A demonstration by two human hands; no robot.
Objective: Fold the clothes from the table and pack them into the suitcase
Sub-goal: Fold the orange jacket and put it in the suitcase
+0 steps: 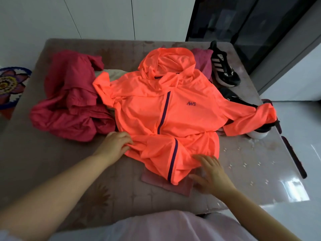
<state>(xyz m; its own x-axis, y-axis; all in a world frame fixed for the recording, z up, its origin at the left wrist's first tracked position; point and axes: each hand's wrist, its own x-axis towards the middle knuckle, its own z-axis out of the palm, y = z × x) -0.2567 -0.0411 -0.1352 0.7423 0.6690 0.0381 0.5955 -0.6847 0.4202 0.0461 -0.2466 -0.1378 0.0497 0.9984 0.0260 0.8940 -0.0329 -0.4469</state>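
A bright orange hooded jacket with a dark zip lies front-up across the middle of the table, its hem bunched toward me. My left hand pinches the hem's left corner. My right hand lies with fingers spread at the hem's right side, over a folded dusty-pink cloth under the jacket. A crumpled red garment sits to the left, a magenta one behind the hood. No suitcase is in view.
Black trainers with white stripes stand at the far right of the table, another under the jacket's right sleeve. A flower-patterned rug lies on the floor at the left. White floor lies to the right.
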